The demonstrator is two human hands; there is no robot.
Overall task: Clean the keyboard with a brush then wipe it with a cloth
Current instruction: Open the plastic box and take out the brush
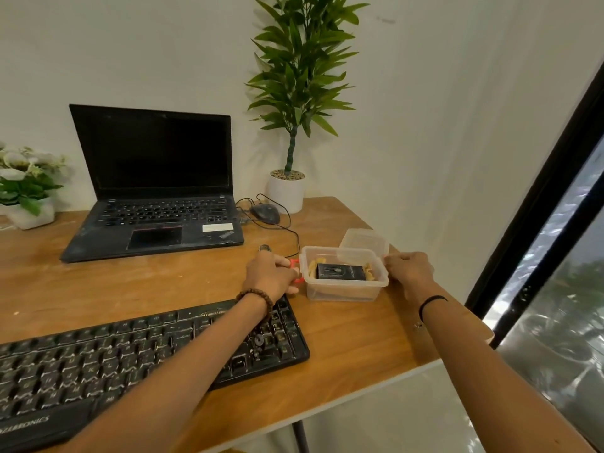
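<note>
Keyboard (98, 354), black, long and flat, lies on the wooden surface (163, 289), nearer than both grips, under the left forearm. Right grip (408, 269) holds the rim of the clear plastic container (343, 291). Left grip (271, 276) pinches a small red loop (294, 261).

Black keyboard (147, 361), clear container (343, 289)
</note>
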